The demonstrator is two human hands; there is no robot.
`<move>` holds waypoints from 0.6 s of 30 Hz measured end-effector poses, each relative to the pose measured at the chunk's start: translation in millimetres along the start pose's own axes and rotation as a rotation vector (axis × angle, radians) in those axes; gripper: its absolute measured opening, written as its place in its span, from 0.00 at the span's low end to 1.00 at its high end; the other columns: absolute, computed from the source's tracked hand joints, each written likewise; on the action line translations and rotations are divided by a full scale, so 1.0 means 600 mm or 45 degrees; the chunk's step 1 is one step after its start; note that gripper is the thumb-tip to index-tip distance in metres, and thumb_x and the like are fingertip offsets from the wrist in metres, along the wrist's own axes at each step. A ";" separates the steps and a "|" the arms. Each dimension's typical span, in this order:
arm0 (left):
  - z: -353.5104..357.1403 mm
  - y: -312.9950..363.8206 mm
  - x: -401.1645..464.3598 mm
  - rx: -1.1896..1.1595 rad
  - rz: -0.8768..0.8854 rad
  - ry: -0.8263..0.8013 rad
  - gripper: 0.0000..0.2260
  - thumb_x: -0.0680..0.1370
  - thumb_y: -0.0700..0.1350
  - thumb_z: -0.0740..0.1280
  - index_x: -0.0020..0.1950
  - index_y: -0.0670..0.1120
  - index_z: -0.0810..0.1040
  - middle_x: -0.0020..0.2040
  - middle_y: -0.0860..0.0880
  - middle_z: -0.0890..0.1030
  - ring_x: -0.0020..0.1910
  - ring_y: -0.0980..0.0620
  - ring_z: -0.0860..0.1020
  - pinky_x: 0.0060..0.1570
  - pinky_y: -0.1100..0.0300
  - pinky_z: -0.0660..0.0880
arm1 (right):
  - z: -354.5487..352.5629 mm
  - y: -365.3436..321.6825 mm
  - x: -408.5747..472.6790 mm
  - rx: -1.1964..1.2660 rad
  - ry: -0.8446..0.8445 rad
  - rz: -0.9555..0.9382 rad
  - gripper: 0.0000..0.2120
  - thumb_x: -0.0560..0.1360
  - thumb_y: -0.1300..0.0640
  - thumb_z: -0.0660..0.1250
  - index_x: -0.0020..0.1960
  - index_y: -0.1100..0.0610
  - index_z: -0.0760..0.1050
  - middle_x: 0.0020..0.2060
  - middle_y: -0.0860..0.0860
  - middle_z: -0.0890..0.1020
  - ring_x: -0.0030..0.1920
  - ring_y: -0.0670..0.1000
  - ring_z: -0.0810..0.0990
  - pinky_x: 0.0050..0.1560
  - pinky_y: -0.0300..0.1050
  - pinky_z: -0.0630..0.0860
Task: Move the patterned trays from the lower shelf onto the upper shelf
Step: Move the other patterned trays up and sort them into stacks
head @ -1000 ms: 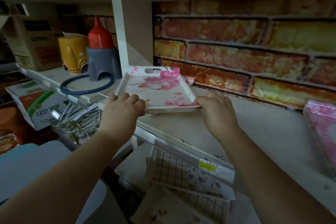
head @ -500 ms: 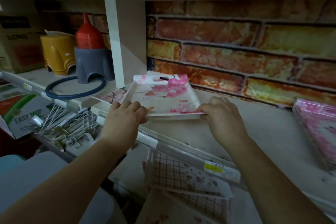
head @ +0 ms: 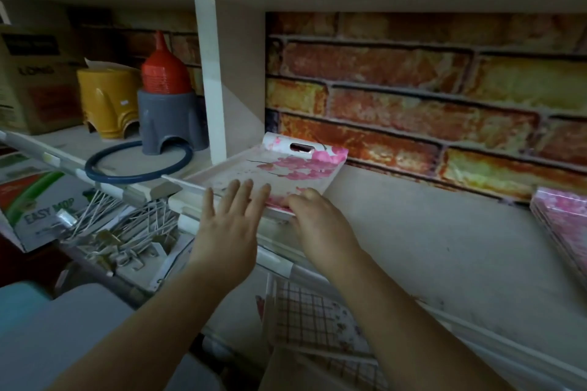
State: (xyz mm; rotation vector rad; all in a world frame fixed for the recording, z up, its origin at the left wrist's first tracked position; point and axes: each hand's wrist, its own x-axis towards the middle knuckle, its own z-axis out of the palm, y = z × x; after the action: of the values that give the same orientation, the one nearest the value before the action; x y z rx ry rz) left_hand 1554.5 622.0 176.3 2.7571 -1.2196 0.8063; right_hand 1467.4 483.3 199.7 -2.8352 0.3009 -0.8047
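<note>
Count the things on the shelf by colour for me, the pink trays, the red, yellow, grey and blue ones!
Pink flowered tray under the hands: 1
Pink stack at right, number of trays inside unclear: 1
Red cone: 1
Yellow stool: 1
Grey stool: 1
Blue ring: 1
Total: 6

left hand (head: pixel 226 232): bare, no glove, ring or watch visible.
right hand (head: pixel 320 225): bare, no glove or ring visible.
fingers (head: pixel 244 192): uncovered, short plain nails as far as the dim light shows.
forearms: both bare from wrist to the lower frame edge; no sleeve, cuff or strap in view.
</note>
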 end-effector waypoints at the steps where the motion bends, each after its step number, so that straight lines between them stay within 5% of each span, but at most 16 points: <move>1: 0.003 0.001 -0.001 -0.003 0.004 -0.006 0.37 0.78 0.48 0.55 0.76 0.49 0.30 0.80 0.44 0.42 0.78 0.43 0.41 0.73 0.36 0.45 | 0.009 -0.005 0.005 0.022 0.001 0.008 0.18 0.77 0.60 0.65 0.65 0.48 0.74 0.54 0.51 0.76 0.54 0.52 0.76 0.44 0.41 0.69; 10: 0.030 0.004 0.001 -0.032 0.055 -0.329 0.39 0.79 0.48 0.55 0.71 0.50 0.23 0.78 0.46 0.32 0.77 0.44 0.35 0.73 0.36 0.41 | 0.046 -0.008 0.040 0.034 -0.227 0.238 0.15 0.79 0.59 0.60 0.65 0.52 0.75 0.60 0.54 0.78 0.58 0.55 0.77 0.52 0.42 0.70; 14: 0.042 0.004 0.007 -0.136 0.024 -0.418 0.37 0.79 0.47 0.54 0.73 0.50 0.26 0.78 0.46 0.33 0.77 0.45 0.35 0.73 0.35 0.46 | 0.048 0.002 0.028 0.000 -0.349 0.281 0.28 0.78 0.64 0.59 0.76 0.52 0.60 0.74 0.54 0.66 0.72 0.57 0.64 0.70 0.50 0.65; 18: 0.041 0.005 0.010 -0.184 0.006 -0.464 0.38 0.78 0.48 0.55 0.75 0.50 0.29 0.78 0.46 0.35 0.77 0.45 0.36 0.73 0.35 0.48 | 0.048 0.002 0.015 0.025 -0.325 0.290 0.26 0.78 0.61 0.60 0.75 0.51 0.62 0.70 0.53 0.70 0.68 0.57 0.68 0.67 0.50 0.67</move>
State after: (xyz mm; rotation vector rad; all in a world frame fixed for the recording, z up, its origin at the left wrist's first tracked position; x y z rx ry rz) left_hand 1566.7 610.5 157.2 2.8603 -1.2727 0.2051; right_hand 1490.0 483.1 179.5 -2.7761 0.5590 -0.3937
